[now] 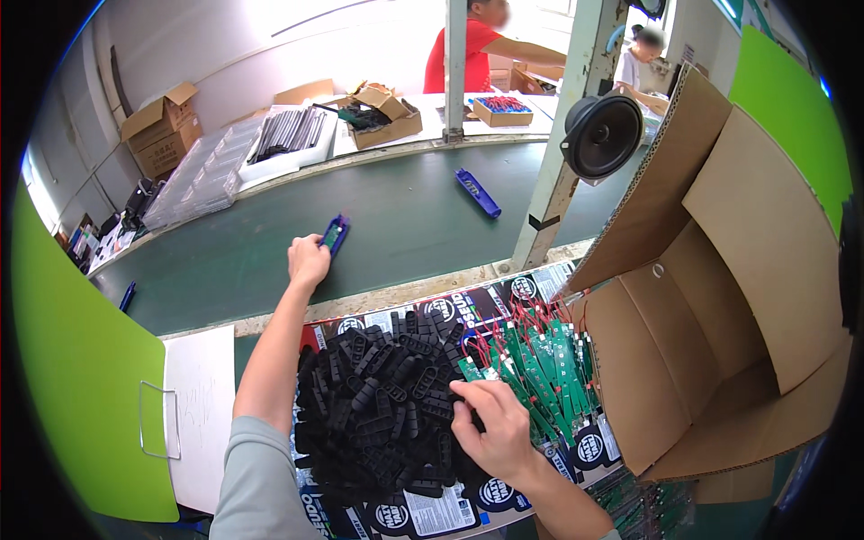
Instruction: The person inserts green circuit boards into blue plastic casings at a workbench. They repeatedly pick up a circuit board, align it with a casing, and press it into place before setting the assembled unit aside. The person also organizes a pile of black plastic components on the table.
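Observation:
My left hand (309, 261) reaches over the green conveyor belt, its fingers closed on the near end of a blue plastic casing (340, 225) with a green circuit board inside. My right hand (497, 427) is at the right edge of a heap of black ribbed plastic pieces (378, 387), thumb and index finger curled toward each other. Whatever lies between those fingertips, if anything, cannot be made out against the black heap. Just beyond that hand lies a pile of green circuit boards with red wires (549, 369).
Farther right on the belt (405, 193) lies another blue casing (477, 193); one more (128, 296) is at the far left. An open cardboard box (720, 315) stands at my right beside a metal post (562, 153) bearing a round speaker (601, 137). Two people work beyond the belt.

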The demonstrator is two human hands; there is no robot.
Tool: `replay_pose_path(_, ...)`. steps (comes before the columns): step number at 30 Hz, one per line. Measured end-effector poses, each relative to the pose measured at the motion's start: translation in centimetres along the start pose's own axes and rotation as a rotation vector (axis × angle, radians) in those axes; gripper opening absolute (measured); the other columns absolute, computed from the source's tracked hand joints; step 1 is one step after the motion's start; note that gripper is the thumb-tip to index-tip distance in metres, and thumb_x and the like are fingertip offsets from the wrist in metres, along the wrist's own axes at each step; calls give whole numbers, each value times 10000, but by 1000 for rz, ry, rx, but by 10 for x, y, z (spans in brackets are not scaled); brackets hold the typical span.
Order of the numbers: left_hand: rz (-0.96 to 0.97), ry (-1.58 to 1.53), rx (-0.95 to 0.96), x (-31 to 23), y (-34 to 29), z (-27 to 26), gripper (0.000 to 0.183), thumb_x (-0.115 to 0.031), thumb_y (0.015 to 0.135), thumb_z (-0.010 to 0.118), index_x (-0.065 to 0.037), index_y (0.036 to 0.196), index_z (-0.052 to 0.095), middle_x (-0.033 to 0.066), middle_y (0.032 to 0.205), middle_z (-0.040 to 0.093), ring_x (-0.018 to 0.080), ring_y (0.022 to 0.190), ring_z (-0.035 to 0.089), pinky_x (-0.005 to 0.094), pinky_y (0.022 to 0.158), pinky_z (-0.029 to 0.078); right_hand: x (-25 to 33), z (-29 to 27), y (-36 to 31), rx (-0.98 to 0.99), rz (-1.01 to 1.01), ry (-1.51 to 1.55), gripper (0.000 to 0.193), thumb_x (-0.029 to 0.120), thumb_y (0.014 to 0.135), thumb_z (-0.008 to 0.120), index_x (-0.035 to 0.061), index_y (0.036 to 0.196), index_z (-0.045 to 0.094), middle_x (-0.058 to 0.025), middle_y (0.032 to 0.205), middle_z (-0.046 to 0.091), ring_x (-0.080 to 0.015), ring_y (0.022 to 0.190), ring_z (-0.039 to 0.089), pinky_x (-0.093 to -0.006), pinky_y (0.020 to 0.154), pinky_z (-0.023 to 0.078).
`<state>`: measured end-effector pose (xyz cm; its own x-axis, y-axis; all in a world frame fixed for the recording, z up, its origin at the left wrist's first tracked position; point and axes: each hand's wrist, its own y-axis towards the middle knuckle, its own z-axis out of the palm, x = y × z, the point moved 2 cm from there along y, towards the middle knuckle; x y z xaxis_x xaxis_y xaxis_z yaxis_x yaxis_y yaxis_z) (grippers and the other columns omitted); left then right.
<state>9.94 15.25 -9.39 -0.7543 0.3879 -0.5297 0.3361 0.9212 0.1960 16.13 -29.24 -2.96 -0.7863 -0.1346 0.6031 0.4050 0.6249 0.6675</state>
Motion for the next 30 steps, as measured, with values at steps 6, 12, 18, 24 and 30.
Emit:
replay_pose_path(6,238,300,-168,-22,-5,-19,436,-231,905,609,-50,1297,676,176,1268,600,357,1219,551,489,1026,465,0,-3,-2,13,-49,-3,426,-9,787,764,17,1206,693,-99,999,670,-265,804,644,-368,697,519)
replay_pose_path(12,488,150,31,-130,-7,15,432,-207,922,608,-104,1341,632,187,1255,641,366,1184,622,477,1002,518,4,-6,1,-22,-86,19,418,-59,749,761,8,1157,700,-85,961,676,-234,735,639,-346,652,492)
replay_pose_path(18,448,39,330,-249,-36,91,526,-466,980,592,-148,1399,602,203,1346,608,378,1269,590,502,1062,479,0,-9,3,-61,-98,13,409,-88,739,757,-8,1135,699,-101,932,673,-236,688,637,-343,619,498)
replay_pose_path(24,247,-11,322,-275,-32,126,591,-582,944,606,-58,1190,731,225,1316,610,379,1235,608,499,1029,496,1,-12,4,-82,-68,11,421,-90,731,763,-5,1139,701,-94,928,672,-229,668,630,-333,603,495)
replay_pose_path(30,269,55,289,-242,-15,123,403,-448,803,737,-58,894,781,181,1044,753,370,1005,718,460,906,561,-2,-12,0,-100,-46,69,419,-76,749,766,0,1153,684,-106,943,680,-242,714,651,-343,624,516)
